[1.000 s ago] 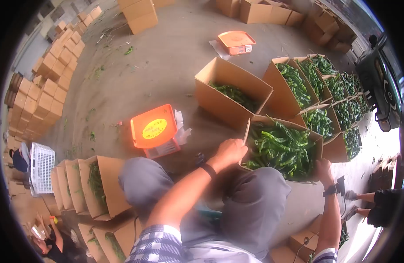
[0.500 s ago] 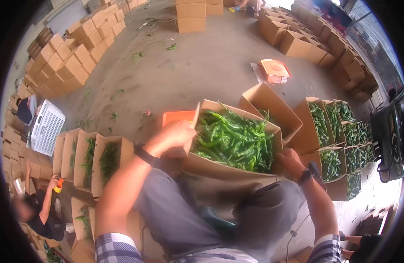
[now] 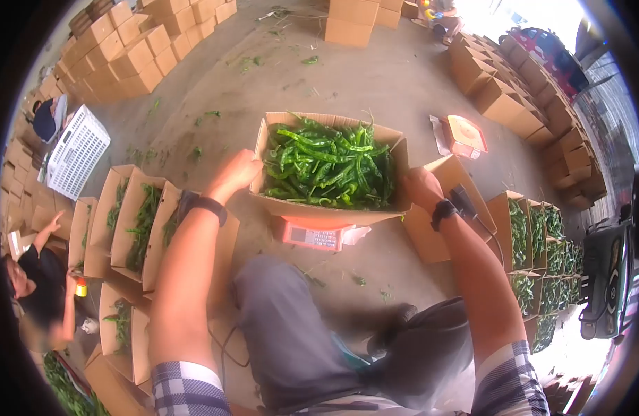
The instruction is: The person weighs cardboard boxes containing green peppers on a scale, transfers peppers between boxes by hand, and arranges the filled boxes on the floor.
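A cardboard box (image 3: 312, 209) full of long green peppers (image 3: 326, 163) is held between my two hands. My left hand (image 3: 237, 172) grips its left end, fingers closed at the upper edge. At the opposite end, my right hand (image 3: 422, 188) is closed on the box's right side. Directly under the box is an orange scale (image 3: 312, 234) with a keypad facing me; most of it is hidden. I cannot tell whether the box rests on it.
An open cardboard box (image 3: 448, 236) stands by my right forearm. Boxes of peppers line the left (image 3: 135, 229) and right (image 3: 534, 232). A second orange scale (image 3: 465, 135) lies farther off. A person (image 3: 45, 277) with a yellow-and-red object and a white crate (image 3: 78, 152) are at left.
The box of peppers has moved left and away from me, levelling out over the orange scale. Both hands have travelled with it, keeping hold. The view has shifted too.
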`<action>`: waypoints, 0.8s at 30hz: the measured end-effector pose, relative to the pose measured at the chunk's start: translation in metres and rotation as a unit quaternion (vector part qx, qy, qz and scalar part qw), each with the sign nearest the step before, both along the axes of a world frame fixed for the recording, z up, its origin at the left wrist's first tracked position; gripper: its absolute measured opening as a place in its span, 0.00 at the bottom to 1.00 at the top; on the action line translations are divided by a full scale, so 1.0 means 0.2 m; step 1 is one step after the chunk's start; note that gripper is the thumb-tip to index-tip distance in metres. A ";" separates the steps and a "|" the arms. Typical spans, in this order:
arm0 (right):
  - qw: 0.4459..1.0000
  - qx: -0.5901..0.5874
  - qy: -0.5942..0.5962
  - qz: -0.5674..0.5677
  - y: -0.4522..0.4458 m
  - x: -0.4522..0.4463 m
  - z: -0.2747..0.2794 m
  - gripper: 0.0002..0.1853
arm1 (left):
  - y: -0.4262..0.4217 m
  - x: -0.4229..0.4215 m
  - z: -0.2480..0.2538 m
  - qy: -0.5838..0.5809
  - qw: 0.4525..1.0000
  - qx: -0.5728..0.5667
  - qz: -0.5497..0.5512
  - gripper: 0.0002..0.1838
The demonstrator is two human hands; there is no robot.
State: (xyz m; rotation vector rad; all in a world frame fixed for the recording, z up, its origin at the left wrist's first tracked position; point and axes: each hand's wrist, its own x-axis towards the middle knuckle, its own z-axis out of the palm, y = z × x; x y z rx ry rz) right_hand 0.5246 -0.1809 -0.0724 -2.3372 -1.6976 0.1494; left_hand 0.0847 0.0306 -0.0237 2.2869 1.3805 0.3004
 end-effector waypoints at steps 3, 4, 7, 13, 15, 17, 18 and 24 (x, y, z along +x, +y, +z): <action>0.999 -0.004 -0.048 0.025 0.10 0.02 -0.12 0.21 | -0.01 0.01 -0.06 0.021 0.998 -0.044 0.029 0.20; 0.998 -0.008 -0.053 0.022 0.09 0.00 -0.13 0.21 | -0.01 0.01 -0.12 0.010 0.999 -0.021 0.036 0.20; 0.998 -0.022 0.048 -0.028 0.01 -0.13 0.10 0.23 | 0.00 0.00 -0.15 -0.006 0.996 -0.075 0.038 0.26; 0.957 -0.154 0.241 -0.052 -0.21 -0.26 0.37 0.29 | -0.22 -0.13 -0.15 -0.116 0.978 -0.156 0.080 0.32; 0.945 -0.138 0.291 -0.057 -0.28 -0.28 0.46 0.29 | -0.34 -0.18 -0.11 -0.182 0.957 -0.186 0.130 0.35; 0.941 -0.143 0.302 -0.053 -0.35 -0.25 0.50 0.29 | -0.46 -0.23 -0.11 -0.195 0.950 -0.219 0.109 0.32; 0.937 -0.151 0.310 -0.050 -0.39 -0.22 0.51 0.29 | -0.52 -0.26 -0.10 -0.209 0.940 -0.253 0.089 0.30; 0.973 -0.121 0.193 0.028 -0.62 0.23 0.31 0.27 | -0.71 -0.40 -0.04 -0.124 0.957 -0.263 -0.009 0.30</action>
